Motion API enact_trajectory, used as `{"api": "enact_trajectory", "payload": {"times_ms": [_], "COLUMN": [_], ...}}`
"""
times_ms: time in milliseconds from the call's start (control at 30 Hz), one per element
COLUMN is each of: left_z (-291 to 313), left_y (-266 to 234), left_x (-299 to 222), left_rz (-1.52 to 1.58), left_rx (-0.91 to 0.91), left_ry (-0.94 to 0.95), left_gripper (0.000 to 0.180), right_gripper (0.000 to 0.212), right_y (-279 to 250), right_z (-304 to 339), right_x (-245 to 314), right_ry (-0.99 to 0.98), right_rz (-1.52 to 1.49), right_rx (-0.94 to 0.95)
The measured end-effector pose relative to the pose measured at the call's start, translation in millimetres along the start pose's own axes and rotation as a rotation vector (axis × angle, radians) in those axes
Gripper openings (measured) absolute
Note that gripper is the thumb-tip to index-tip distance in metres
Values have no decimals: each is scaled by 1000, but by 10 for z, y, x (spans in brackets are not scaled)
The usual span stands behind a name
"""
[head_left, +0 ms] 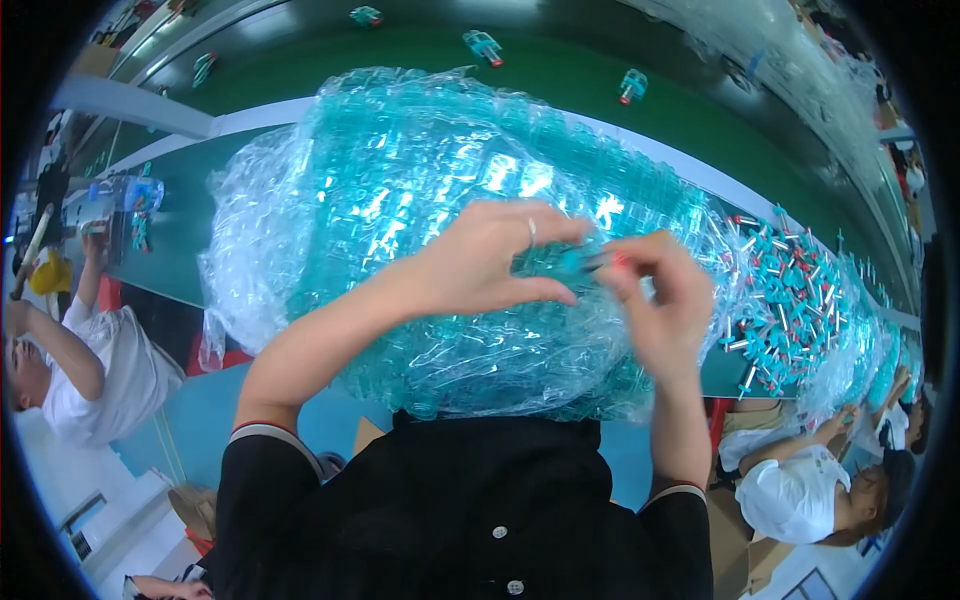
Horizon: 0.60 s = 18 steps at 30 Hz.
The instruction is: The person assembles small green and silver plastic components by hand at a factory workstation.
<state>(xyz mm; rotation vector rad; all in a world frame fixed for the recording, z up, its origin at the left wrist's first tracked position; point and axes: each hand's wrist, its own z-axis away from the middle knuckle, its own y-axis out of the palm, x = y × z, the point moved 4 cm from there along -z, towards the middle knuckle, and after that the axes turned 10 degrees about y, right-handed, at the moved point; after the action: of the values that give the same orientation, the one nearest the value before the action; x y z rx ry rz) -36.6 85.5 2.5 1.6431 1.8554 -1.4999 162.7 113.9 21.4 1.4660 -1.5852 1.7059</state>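
My right hand (pixel 668 292) pinches a small teal part (pixel 596 262) between thumb and forefinger; it has a dark shaft and a bit of red. It is blurred by motion. Close beside it, my left hand (pixel 490 258), with a ring on one finger, has thumb and fingers spread apart around the part's teal end; no clear contact shows. Beneath both hands lies a large clear plastic bag (pixel 420 190) packed with rows of teal translucent plastic pieces. To the right of my right hand is a heap of small teal parts (pixel 785 300) with silver cylinders and red bits.
Beyond the bag runs a green conveyor belt (pixel 560 85) behind a pale rail (pixel 690 165), carrying a few teal-and-red assemblies (pixel 484 47). Co-workers in white shirts sit at the left (pixel 110 370) and right (pixel 800 490). More filled bags (pixel 865 360) lie at the far right.
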Motion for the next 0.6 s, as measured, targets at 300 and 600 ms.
{"api": "enact_trajectory", "payload": {"times_ms": [300,600], "left_z": [154,845], "left_y": [-1107,-572], "left_x": [114,-124], "left_rz": [-534,-845], "left_rx": [150,229], "left_ry": [-414,-321], "left_gripper": [26,48], "right_gripper": [33,58], "right_y": [-789,834], "right_z": [-771,-98], "right_x": [-936,-223], "right_ry": [277,-242], "right_rz": [108,687], "right_rx": [-419,182]}}
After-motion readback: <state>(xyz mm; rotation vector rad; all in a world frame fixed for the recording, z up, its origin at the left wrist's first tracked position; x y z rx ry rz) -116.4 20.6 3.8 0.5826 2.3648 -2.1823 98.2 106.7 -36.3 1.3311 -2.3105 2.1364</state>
